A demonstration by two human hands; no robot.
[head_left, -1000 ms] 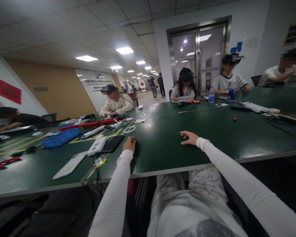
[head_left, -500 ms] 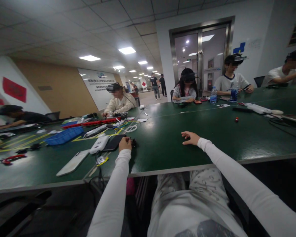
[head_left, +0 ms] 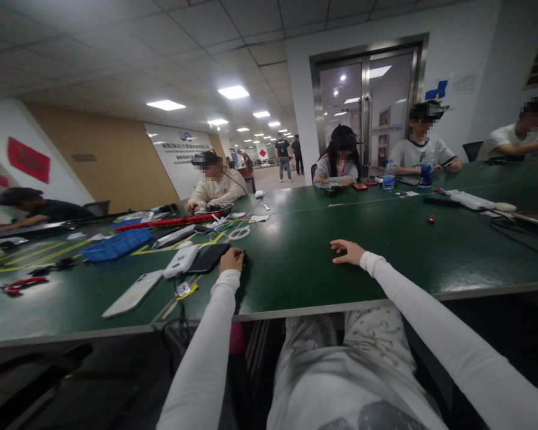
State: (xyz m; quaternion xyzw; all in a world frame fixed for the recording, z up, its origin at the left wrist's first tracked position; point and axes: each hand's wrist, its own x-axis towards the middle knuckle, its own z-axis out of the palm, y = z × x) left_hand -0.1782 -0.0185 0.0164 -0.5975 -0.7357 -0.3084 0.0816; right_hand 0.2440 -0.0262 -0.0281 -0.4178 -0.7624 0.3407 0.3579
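The left hand [head_left: 231,260] grips what seems a small dark object [head_left: 245,258] (mostly hidden); the right hand [head_left: 348,252], fingers parted, is over the green surface [head_left: 291,269].

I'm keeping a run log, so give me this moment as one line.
left hand: curled at small dark item, grip unclear | right hand: open over green table | beside left hand: flat black slab

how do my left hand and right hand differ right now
The left hand is curled at a dark thing, grip unclear; the right hand is open, with nothing visible in it. The left hand is beside the black slab; the right hand is well away from it. Both have white sleeves.
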